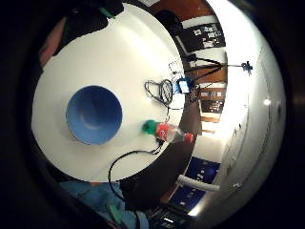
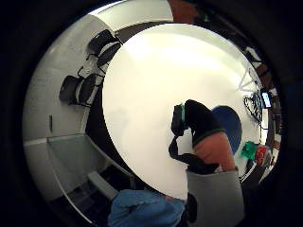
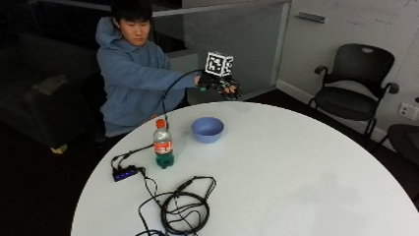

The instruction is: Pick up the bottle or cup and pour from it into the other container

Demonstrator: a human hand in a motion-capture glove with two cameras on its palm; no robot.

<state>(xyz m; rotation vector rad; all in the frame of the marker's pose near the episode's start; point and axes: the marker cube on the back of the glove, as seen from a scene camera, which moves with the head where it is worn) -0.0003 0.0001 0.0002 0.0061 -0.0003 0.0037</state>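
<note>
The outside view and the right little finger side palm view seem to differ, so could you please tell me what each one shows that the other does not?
Only the outside view shows the gloved right hand, raised above the table's far edge with nothing in it, the seated person and the black office chairs. Only the palm view shows the inside of the blue bowl from above; it looks empty. Both show the white round table, the bowl, the bottle with its red cap and green base standing near the bowl, and the black cables.
</note>
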